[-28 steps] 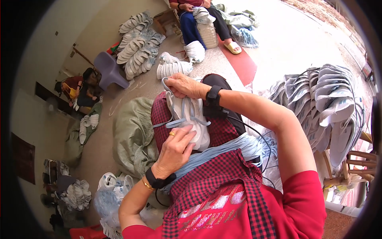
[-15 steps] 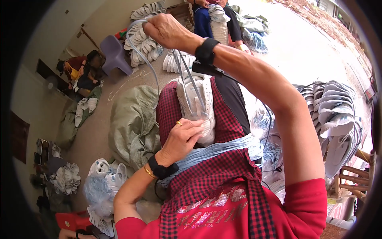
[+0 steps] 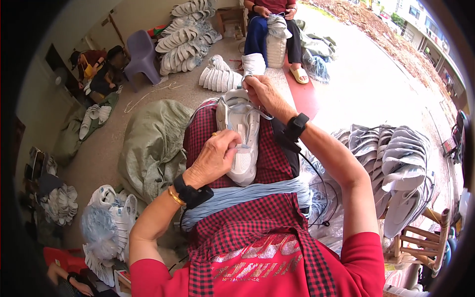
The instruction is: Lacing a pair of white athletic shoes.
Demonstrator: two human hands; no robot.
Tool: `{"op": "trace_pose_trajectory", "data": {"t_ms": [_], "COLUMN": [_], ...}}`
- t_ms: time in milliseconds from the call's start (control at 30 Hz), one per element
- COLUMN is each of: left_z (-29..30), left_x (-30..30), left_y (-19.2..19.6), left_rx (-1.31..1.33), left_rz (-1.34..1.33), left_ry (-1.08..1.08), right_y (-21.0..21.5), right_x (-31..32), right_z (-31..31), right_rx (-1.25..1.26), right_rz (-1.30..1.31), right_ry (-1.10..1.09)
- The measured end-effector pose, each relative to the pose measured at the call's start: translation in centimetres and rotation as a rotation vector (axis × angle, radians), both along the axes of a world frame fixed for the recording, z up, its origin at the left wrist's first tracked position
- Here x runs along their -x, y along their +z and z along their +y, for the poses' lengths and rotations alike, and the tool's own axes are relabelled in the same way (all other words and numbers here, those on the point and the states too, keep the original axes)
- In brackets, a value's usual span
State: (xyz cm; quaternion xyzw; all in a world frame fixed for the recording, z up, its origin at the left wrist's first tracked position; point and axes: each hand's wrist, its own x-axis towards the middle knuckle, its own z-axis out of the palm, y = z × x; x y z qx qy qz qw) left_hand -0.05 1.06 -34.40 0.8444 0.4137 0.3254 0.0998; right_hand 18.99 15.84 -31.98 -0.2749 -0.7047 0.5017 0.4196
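A white sneaker point(image 3: 238, 166) lies on my lap over the checked apron, its toe toward me. My right hand point(image 3: 267, 94) is closed on a pale grey-blue shoelace point(image 3: 267, 117) at the shoe's ankle end, and part of the lace loops below the fingers. My left hand point(image 3: 216, 154) is over the left side of the shoe's front, thumb and fingers pinched together beside the lowest lace row. Whatever sits between its fingertips is too small to make out. Across my lap, just below the toe, runs a bundle of light blue laces point(image 3: 247, 198).
At my left slumps a green sack point(image 3: 148, 143); nearer are bagged laces and shoes point(image 3: 101, 225). Stacked shoe uppers point(image 3: 405, 153) stand at right above a wooden stool point(image 3: 425, 242). Ahead are more shoe stacks point(image 3: 185, 42), a purple chair point(image 3: 142, 57) and a seated person point(image 3: 272, 29).
My right hand has come down from high at the upper left to the shoe's ankle end, and the long lace strands have slackened. My left fingers have drawn up from the toe into a pinch.
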Motion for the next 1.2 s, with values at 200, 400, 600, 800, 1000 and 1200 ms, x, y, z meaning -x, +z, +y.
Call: {"op": "trace_pose_trajectory", "data": {"t_ms": [200, 400, 600, 800, 1000, 1200], "left_z": [0.6, -1.6, -3.0, -1.2, 4.5, 5.7], "left_x": [0.8, -0.2, -0.5, 0.8, 1.4, 2.5], "left_y": [0.8, 0.1, -2.5, -2.0, 2.8, 1.0], "left_rx": [0.134, -0.152, 0.048, 0.175, -0.107, -0.030], "left_rz": [-0.057, -0.019, 0.014, -0.108, -0.244, -0.106], "left_ry": [-0.113, -0.038, -0.017, -0.091, 0.055, 0.067], "right_y": [0.5, 1.4, 13.5, 16.5, 13.5, 13.1], "right_x": [0.9, 0.6, 1.0, 3.8, 3.0, 0.1], "right_z": [-0.3, 0.4, 2.8, 0.4, -4.3, -5.3], "right_rx": [-0.256, -0.350, -1.146, -1.051, -0.813, -0.624], "right_rz": [-0.158, -0.211, -0.171, -0.002, -0.131, -0.036], "right_ry": [-0.089, -0.167, -0.288, -0.260, -0.090, -0.218]}}
